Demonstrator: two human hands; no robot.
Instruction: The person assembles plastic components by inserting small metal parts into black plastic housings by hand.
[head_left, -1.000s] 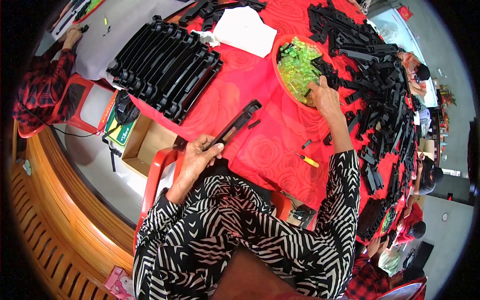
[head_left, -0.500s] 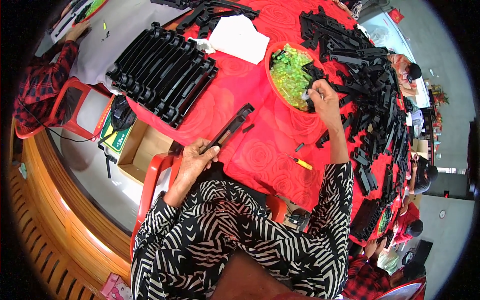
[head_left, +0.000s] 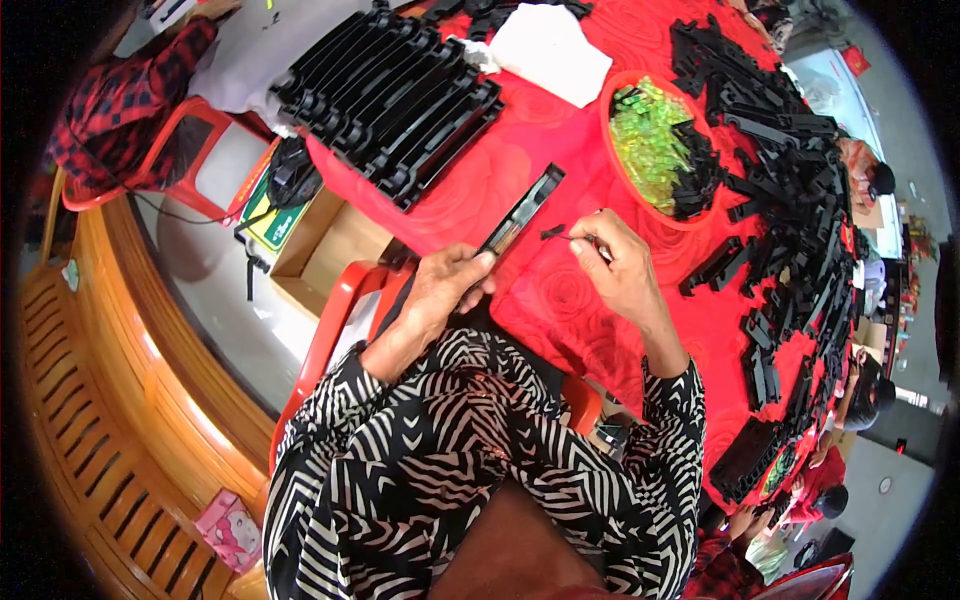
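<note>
My left hand [head_left: 450, 280] is closed around the lower end of a long, narrow black plastic part [head_left: 525, 208], which tilts up and to the right. Over the red tablecloth, my right hand [head_left: 612, 262] has its fingers pinched together. A thin dark tip shows at those fingers, but what they hold is too small to name. Just left of the fingertips lies a small black piece [head_left: 552, 232]. Beyond that hand stands a red bowl [head_left: 608, 140] with small clear yellow-green pieces [head_left: 648, 140] and small black pieces [head_left: 697, 165] in it.
A row of stacked long black parts [head_left: 390, 100] lies at the far left, beside a white sheet [head_left: 550, 52]. Loose black parts [head_left: 790, 230] heap along the right. A red chair [head_left: 345, 300] and an open cardboard box [head_left: 325, 245] are at my left. Other people sit around.
My right hand has left the bowl and come back near the long black part. The yellow-handled screwdriver that lay on the cloth no longer shows. The whole view has shifted.
</note>
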